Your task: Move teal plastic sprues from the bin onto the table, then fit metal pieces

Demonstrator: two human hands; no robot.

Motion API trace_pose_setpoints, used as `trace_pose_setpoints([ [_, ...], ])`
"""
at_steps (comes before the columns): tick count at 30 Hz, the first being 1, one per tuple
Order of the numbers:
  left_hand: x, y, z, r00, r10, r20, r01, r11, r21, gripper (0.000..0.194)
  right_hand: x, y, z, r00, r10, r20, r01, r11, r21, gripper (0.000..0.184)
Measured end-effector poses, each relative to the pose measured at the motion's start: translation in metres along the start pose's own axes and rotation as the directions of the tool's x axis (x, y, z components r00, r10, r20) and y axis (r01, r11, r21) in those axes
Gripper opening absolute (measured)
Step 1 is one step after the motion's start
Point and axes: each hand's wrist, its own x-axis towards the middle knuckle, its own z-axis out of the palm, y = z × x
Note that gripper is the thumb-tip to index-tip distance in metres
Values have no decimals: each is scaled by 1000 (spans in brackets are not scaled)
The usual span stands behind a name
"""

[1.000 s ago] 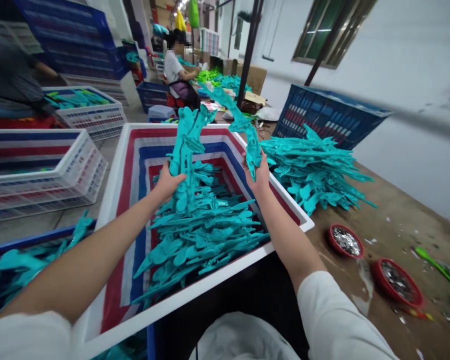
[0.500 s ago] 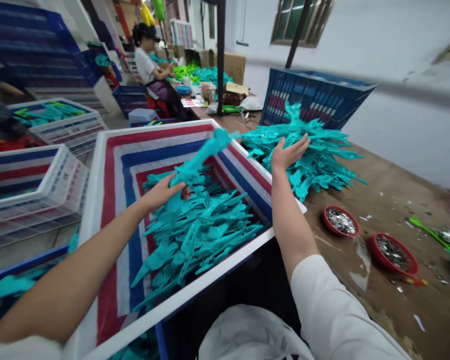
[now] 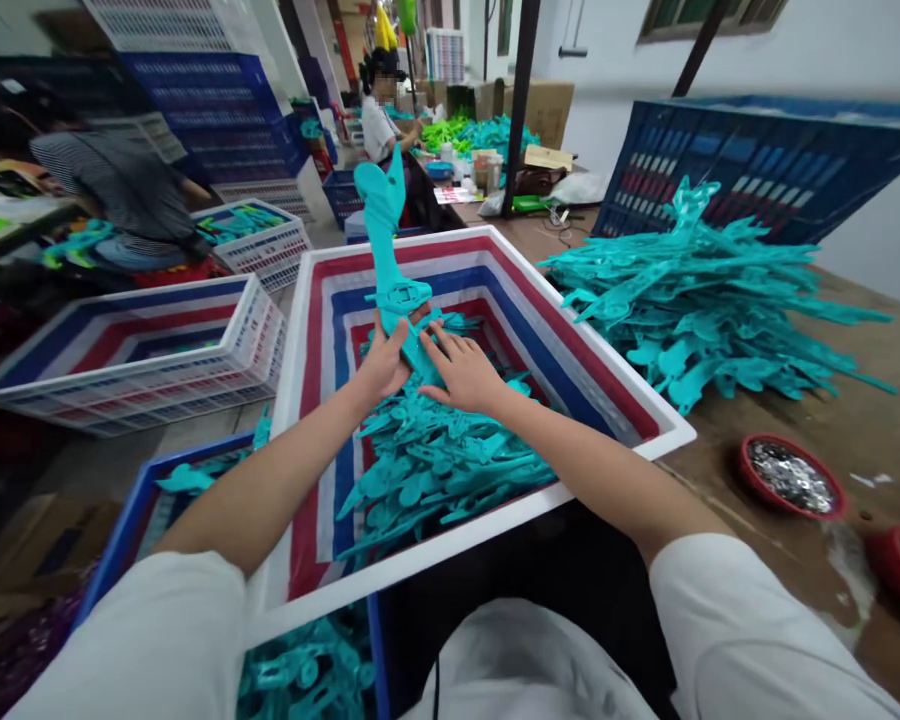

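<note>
A worker's 2 bare hands grip a teal plastic moulding (image 3: 390, 240) above a white crate (image 3: 450, 234) lined with red, white and blue striped sheeting, beside a factory table (image 3: 765, 570). The left hand (image 3: 381, 365) is closed around the moulding's lower stem, fingers wrapped, while the right hand (image 3: 461, 372) lies open, fingers spread, its fingertips against the same piece. The moulding stands nearly upright, its flared tip rising past the crate's far rim. Just below the hands, a heap of teal mouldings (image 3: 442, 470) fills the crate. A second heap (image 3: 705, 300) lies on the table, near 2 red bowls (image 3: 791, 476) of silver bits. Farther back, a co-worker (image 3: 379, 120) sits at the table, and another person (image 3: 120, 175) sits among stacked plastic crates.
</note>
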Motion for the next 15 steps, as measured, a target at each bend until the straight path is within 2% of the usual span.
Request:
trace_pose_setpoints([
  [2, -2, -2, 5, 999, 31, -25, -30, 999, 14, 93, -3, 1, -1, 1000, -27, -6, 27, 999, -28, 123],
  [3, -3, -3, 7, 998, 49, -36, -49, 999, 24, 92, -4, 2, -1, 999, -42, -7, 41, 998, -41, 125],
  [4, -5, -4, 8, 997, 69, -39, -67, 997, 37, 92, -4, 3, -2, 999, -51, -10, 50, 997, -50, 120],
  [7, -10, -6, 11, 995, 95, 18, -96, 991, 93, 105, 0, 9, -2, 999, -24, -42, 23, 1000, -20, 84],
  [9, -14, -8, 13, 996, 46, 76, -57, 989, 139, 118, 2, 15, -1, 996, 19, -82, -14, 998, 56, 69],
  [12, -19, -12, 13, 991, -79, 112, 58, 981, 182, 127, 4, 24, -1, 988, 87, -131, -56, 973, 226, 58],
  [15, -13, -8, 7, 985, -140, 103, 116, 971, 208, 126, 7, 30, -8, 944, 282, -171, -185, 882, 433, 44],
])
